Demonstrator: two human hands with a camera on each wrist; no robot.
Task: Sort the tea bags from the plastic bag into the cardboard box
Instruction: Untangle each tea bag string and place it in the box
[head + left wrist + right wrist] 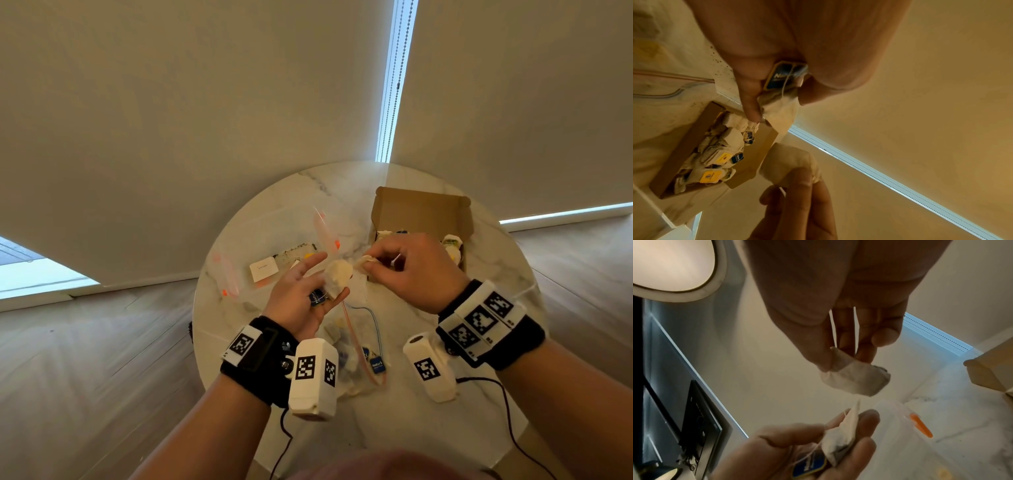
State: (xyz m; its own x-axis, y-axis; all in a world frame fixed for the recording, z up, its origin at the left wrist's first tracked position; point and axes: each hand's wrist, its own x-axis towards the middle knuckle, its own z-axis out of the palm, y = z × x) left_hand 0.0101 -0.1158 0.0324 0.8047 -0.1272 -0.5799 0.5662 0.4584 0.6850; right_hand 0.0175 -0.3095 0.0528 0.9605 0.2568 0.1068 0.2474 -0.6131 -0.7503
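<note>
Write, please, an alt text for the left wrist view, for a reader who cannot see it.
The left hand pinches a tea bag and its blue tag above an open cardboard box full of tea bags with yellow and blue tags. Below, the right hand holds a second tea bag.

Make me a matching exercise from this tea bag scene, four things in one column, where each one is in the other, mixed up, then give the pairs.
Things:
1. blue-tagged tea bag
2. plain tea bag
3. cardboard box
4. orange-zip plastic bag

Places:
A. on the table, open, tea bags inside
B. held in the left hand
C. on the table left of the box
D. pinched by the right hand fingers

Pairs: 1-B, 2-D, 3-A, 4-C
</note>
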